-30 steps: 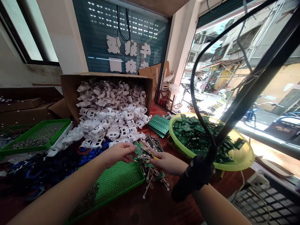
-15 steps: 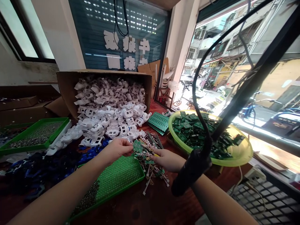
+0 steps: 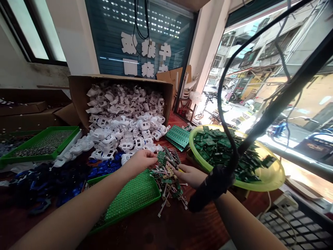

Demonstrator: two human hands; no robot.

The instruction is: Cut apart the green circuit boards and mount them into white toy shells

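Pinching green board (image 3: 161, 158) in left hand (image 3: 143, 160); right hand (image 3: 191, 175) gripping yellow-handled tool (image 3: 180, 170)

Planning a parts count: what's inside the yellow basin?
Green circuit boards lie heaped in the yellow basin, with bare plastic showing at right. The pile hides whatever is beneath; a black pole covers part of the heap.

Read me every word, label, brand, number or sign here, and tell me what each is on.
No text reads clearly enough to quote.
Large white characters, apparently on glass before the teal slatted shutter: too unclear.
Pale lettering on the dark, boxy vehicle part outside: too blurred.
Any printing on the small green circuit board at the left hand: too small.
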